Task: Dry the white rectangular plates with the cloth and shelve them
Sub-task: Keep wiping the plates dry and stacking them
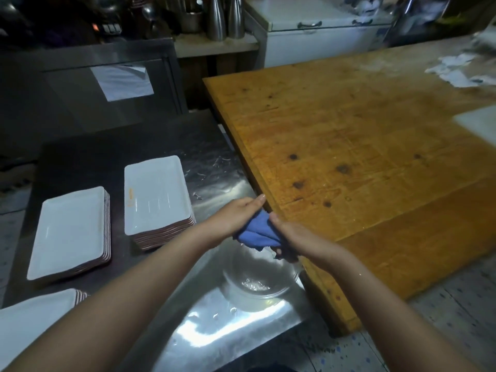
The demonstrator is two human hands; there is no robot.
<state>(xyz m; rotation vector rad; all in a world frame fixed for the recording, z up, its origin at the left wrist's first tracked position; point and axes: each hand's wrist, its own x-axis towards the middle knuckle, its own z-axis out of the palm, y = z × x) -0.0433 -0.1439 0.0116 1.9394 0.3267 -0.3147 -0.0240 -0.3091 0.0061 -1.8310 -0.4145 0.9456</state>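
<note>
Both grips, left hand [236,214] and right hand [296,234], are clamping the cloth [257,232], seemingly wringing it; next is likely taking a plate [158,194].

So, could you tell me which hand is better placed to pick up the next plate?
The left hand: the nearest plate stack lies on its side, while the right hand can keep the blue cloth.
</note>
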